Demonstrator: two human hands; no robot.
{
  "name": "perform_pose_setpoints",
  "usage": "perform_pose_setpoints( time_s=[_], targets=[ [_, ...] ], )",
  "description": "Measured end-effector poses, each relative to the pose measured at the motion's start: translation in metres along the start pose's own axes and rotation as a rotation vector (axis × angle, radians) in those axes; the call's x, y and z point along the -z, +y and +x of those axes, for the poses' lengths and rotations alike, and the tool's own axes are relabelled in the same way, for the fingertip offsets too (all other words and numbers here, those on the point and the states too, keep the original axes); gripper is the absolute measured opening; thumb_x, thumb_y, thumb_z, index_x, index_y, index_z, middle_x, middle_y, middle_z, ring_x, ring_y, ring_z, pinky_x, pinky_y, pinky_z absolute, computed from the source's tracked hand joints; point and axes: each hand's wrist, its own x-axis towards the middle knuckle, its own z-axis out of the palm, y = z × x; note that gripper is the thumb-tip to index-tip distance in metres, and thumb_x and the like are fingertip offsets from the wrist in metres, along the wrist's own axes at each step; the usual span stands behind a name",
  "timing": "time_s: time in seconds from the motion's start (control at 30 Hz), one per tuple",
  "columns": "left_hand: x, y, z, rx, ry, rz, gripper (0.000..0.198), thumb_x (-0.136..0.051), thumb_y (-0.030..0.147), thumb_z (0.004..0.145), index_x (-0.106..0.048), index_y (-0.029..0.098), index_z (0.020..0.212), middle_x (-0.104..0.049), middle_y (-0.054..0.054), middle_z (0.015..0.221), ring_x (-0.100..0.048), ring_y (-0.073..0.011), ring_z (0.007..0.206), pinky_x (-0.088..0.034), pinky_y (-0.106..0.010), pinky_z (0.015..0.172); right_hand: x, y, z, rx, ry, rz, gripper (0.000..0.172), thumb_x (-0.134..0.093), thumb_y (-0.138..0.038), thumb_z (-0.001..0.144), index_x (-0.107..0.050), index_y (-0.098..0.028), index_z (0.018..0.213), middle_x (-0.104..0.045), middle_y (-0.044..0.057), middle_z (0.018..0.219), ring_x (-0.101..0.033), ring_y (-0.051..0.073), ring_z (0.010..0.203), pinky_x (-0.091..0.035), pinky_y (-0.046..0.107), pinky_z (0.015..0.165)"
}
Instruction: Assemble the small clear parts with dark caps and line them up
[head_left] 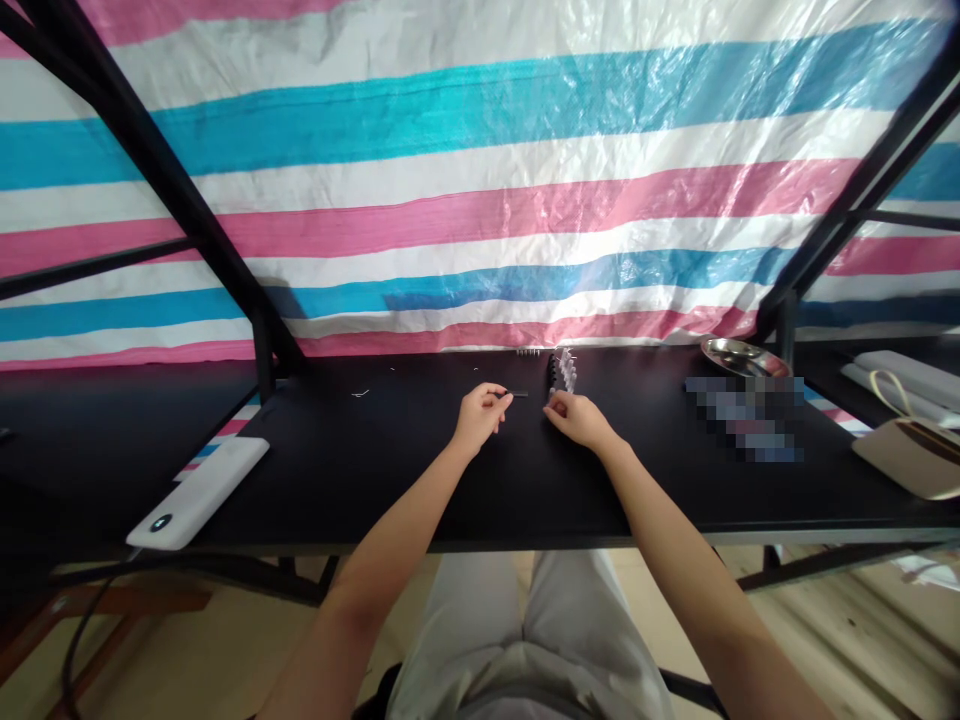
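Note:
My left hand [480,415] rests on the black table [375,470], fingers pinched on a small dark stick-like part [516,394] that points right. My right hand [574,415] lies a short way to the right, fingers curled at the near end of a black holder with a row of small clear pieces [562,372]. What the right fingers hold is too small to make out. A few tiny metal bits [529,352] lie just behind the holder.
A white power bank [199,493] with a cable sits at the table's left front corner. A metal dish [739,355] stands at the back right, a beige bag [911,455] and white items further right. Black frame posts [262,365] rise at both sides; a striped tarp hangs behind.

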Motion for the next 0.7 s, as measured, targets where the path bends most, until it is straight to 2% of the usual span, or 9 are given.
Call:
perform_pose_setpoints(
  time_s=[0.17, 0.7],
  targets=[
    [-0.002, 0.004, -0.003, -0.002, 0.000, -0.022, 0.032, -0.061, 0.043, 0.071, -0.055, 0.015, 0.084, -0.049, 0.007, 0.048, -0.039, -0.0037, 0.032, -0.030, -0.018, 0.036, -0.002, -0.019, -0.003, 0.149, -0.005, 0.039, 0.014, -0.050, -0.032, 0.080, -0.056, -0.020, 0.080, -0.058, -0.002, 0.064, -0.047, 0.009, 0.054, -0.030, 0.019, 0.053],
    [-0.003, 0.005, -0.005, -0.032, -0.016, -0.027, 0.030, -0.059, 0.043, 0.073, -0.054, 0.015, 0.084, -0.049, 0.007, 0.049, -0.038, -0.0035, 0.033, -0.030, -0.018, 0.036, 0.000, -0.025, -0.006, 0.227, -0.049, -0.103, 0.014, -0.043, -0.030, 0.086, -0.052, -0.019, 0.087, -0.061, 0.003, 0.077, -0.053, 0.012, 0.064, -0.030, 0.021, 0.057]
  ],
)
